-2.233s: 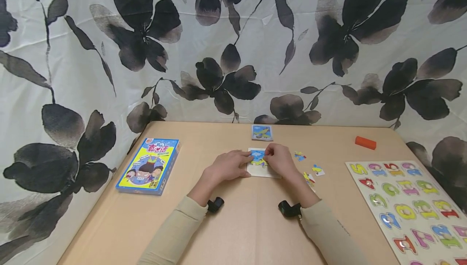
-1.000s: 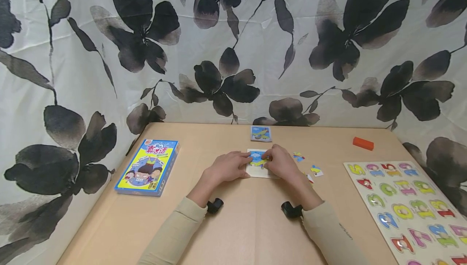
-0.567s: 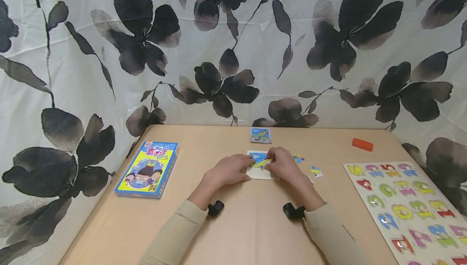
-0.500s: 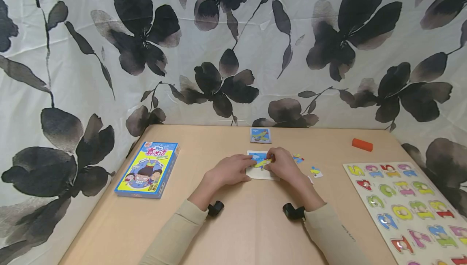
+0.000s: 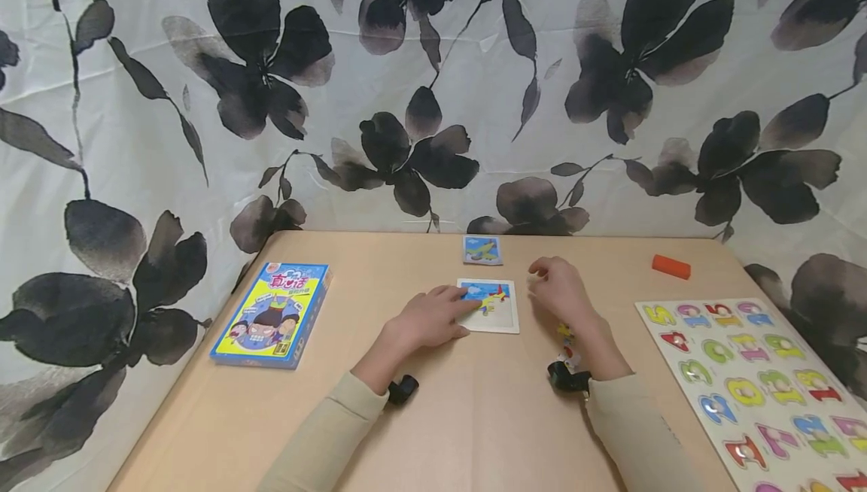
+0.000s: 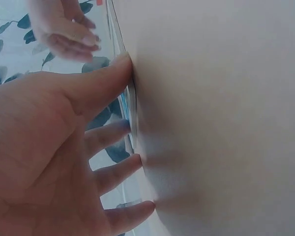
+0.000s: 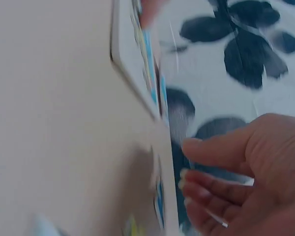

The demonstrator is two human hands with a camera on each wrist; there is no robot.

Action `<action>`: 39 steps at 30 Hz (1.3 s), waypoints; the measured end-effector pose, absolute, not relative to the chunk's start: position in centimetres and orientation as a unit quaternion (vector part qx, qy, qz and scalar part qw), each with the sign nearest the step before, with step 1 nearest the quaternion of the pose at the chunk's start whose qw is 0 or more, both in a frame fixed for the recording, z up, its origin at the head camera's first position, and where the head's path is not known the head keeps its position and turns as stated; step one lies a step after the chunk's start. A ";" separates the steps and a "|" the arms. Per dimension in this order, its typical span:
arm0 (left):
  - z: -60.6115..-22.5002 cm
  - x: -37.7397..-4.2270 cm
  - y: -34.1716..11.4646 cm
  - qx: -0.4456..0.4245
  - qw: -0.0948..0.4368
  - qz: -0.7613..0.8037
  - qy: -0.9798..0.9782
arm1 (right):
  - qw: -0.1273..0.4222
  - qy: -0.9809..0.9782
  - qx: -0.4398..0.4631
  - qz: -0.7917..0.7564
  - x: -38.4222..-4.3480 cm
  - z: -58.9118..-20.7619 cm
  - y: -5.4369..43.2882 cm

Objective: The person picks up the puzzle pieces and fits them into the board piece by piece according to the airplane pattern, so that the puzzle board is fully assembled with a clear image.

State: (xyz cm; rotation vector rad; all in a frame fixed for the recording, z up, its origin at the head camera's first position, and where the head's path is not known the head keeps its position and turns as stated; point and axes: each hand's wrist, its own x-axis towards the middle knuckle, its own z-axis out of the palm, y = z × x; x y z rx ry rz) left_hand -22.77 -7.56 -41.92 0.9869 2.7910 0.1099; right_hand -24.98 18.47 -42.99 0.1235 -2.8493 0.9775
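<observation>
A small white-bordered jigsaw board (image 5: 504,321) lies mid-table, with blue sky and a partly assembled yellow and red picture on it. My left hand (image 5: 433,315) rests at its left side, fingers spread. In the left wrist view, the thumb (image 6: 108,78) touches the board's edge and two fingertips reach the table. To the right of the board hovers my right hand (image 5: 561,290), fingers loosely bent and holding nothing. Loose puzzle pieces (image 5: 565,335) show beside the right wrist, partly hidden by it; the right wrist view has a blurred blue-edged piece (image 7: 160,199) below the fingers.
A small airplane picture card (image 5: 482,250) lies behind the board. On the left stands a blue and yellow box (image 5: 274,315). An orange block (image 5: 671,266) sits at the back right, above a large letter board (image 5: 759,387). A floral cloth (image 5: 406,63) hangs behind the table (image 5: 474,417).
My right hand has left the board and moved right, over the loose pieces. A red and yellow piece now shows in the picture's upper right. My left hand has stayed at the board.
</observation>
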 end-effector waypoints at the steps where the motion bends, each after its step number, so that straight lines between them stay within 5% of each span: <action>1: -41.8 -22.7 -7.6 0.332 0.092 0.040 0.938 | 0.066 -0.943 0.027 0.325 -25.0 -43.0 19.1; 15: -41.7 -23.0 -7.5 0.329 0.091 0.049 0.938 | -0.043 -0.951 0.000 0.308 -24.6 -42.6 22.3; 39: -41.8 -23.0 -7.4 0.319 0.103 0.062 0.940 | 0.006 -0.915 0.044 0.400 -25.1 -42.1 20.1</action>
